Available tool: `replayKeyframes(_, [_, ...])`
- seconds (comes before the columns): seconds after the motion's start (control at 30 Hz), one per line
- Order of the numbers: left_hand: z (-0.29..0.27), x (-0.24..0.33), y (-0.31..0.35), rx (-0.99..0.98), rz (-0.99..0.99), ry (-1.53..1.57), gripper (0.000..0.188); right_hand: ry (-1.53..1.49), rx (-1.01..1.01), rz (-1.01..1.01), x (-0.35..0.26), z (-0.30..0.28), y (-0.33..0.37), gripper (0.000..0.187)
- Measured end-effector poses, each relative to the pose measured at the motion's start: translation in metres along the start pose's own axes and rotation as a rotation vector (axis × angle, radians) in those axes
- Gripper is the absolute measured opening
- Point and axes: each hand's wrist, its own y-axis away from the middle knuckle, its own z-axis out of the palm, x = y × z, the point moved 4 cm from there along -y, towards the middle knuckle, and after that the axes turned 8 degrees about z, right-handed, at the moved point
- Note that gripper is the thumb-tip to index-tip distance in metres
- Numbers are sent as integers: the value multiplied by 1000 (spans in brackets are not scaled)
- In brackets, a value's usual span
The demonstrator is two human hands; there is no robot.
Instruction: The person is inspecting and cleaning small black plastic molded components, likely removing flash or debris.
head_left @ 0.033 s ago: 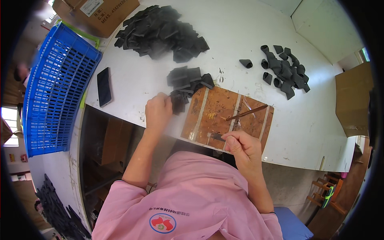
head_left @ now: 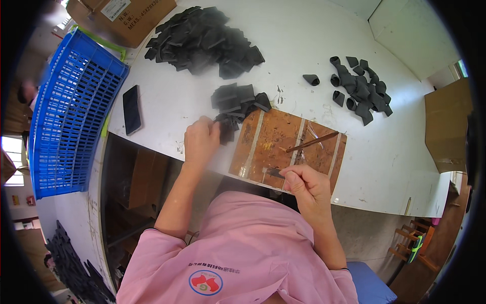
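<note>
Seemingly for easy reach, black pieces (head_left: 234, 97) lay at the left hand (head_left: 201, 139), grip unclear; over the board (head_left: 277, 126), the right hand (head_left: 310, 186) pinched narrowly.

The left forearm (head_left: 176, 207) is slanted upward and slightly right; the left hand (head_left: 201, 142) is held back uppermost, its fingers (head_left: 208, 126) bent forward, their tips mostly hidden; the right forearm (head_left: 326, 235) is angled up and inward; the right hand (head_left: 308, 186) is turned leftward, its thumb (head_left: 294, 181) brought against the curled index finger (head_left: 291, 170); the two hands are kept apart.
</note>
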Motion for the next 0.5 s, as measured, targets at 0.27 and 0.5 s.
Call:
replayKeyframes(0.27, [10,4,-7,-106,20,-152,12,51,-71,-17,4,5,1,9])
replayKeyframes(0.5, [11,8,-14,-196,-4,-158,9,84,-116,-8,3,10,1,10])
